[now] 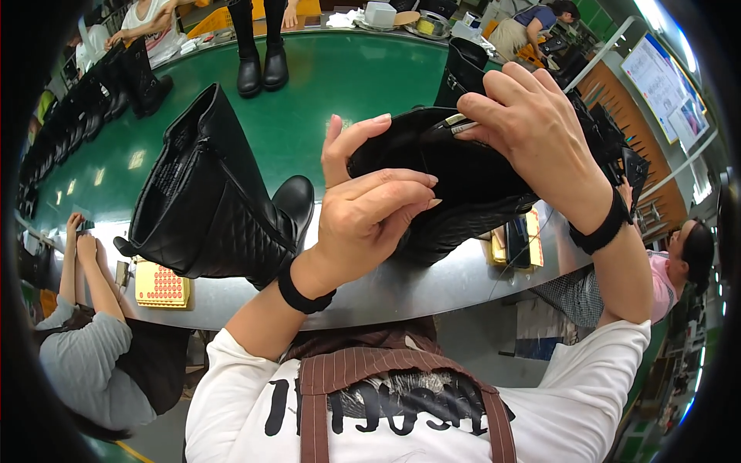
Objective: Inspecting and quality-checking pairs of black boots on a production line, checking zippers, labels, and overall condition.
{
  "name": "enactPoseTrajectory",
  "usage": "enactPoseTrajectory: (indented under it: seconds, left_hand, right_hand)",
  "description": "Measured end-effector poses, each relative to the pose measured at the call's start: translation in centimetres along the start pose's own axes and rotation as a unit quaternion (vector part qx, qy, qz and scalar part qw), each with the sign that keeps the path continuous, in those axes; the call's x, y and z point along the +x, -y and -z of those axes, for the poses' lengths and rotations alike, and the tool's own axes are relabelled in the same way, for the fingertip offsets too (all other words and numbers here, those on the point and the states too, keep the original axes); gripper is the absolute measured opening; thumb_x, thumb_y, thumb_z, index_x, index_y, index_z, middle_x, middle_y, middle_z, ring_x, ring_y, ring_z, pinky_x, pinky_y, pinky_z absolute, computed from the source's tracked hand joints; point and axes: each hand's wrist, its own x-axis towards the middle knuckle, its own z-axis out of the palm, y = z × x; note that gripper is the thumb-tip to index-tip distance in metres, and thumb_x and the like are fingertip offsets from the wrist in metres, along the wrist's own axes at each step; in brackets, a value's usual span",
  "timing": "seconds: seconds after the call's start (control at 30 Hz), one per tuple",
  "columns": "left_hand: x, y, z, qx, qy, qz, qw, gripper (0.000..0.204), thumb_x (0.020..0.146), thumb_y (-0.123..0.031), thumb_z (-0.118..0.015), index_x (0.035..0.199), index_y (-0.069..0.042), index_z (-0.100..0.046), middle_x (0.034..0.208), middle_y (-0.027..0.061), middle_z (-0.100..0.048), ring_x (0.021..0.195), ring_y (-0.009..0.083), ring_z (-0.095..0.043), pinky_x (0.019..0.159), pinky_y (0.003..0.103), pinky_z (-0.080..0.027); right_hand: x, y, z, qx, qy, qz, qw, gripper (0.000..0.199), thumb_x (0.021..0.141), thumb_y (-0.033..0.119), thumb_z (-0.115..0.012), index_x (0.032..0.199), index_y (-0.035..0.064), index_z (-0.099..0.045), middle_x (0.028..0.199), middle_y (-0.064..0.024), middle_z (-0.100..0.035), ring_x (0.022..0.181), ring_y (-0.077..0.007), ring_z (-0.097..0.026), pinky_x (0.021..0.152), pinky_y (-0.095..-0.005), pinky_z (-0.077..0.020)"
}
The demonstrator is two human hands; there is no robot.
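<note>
A tall black boot with a quilted shaft stands in front of me, its wide opening facing up. At the far rim of that opening, my right hand pinches the edge, where a small pale label shows beside the thumb. My left hand is at the boot's left side, index finger raised along the rim. Its thumb and other fingertips are drawn together over the opening; what they hold, if anything, I cannot make out. To the left, another black quilted boot stands apart from both hands.
Under the boots runs a metal table edge, with a green conveyor belt beyond. Yellow printed cards lie at the left. A dark flat object rests on more cards at the right. Other boots line the belt; co-workers sit on both sides.
</note>
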Motion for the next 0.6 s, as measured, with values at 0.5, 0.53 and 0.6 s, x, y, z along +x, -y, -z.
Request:
enactPoseTrajectory:
  seconds: [0.5,0.53,0.6]
  left_hand:
    - [0.3,0.0,-1.0,0.01,-0.002,-0.034,0.999,0.011,0.072,-0.012,-0.079,0.08,-0.016,-0.074,0.093,-0.0038,-0.074,0.129,0.0316,-0.047,0.115,0.05,-0.016]
    - [0.4,-0.1,-1.0,0.01,0.0,-0.036,0.999,0.011,0.072,-0.012,-0.079,0.08,-0.016,-0.074,0.093,-0.0038,-0.074,0.129,0.0316,-0.047,0.115,0.05,-0.016]
    - [0.3,-0.4,-0.9,0.008,-0.006,-0.036,0.999,0.011,0.072,-0.012,-0.079,0.082,-0.016,-0.075,0.094,-0.0034,-0.074,0.13,0.0318,-0.046,0.116,0.05,-0.015]
  right_hand:
    - [-26.6,-5.9,-3.5,-0.114,0.252,-0.495,0.824,0.03,0.095,0.031,-0.052,0.101,0.0016,-0.054,0.092,-0.0206,-0.065,0.087,-0.0398,-0.064,0.074,-0.0498,-0.0507]
    - [-29.3,-6.0,-6.2,-0.073,0.277,-0.529,0.799,0.03,0.095,0.032,-0.052,0.103,0.0024,-0.055,0.094,-0.0208,-0.066,0.09,-0.0399,-0.065,0.075,-0.05,-0.0513]
    - [-34.0,-6.4,-11.8,-0.035,0.338,-0.58,0.74,0.033,0.095,0.033,-0.053,0.109,0.0029,-0.056,0.101,-0.0221,-0.067,0.095,-0.0409,-0.065,0.079,-0.0511,-0.0506]
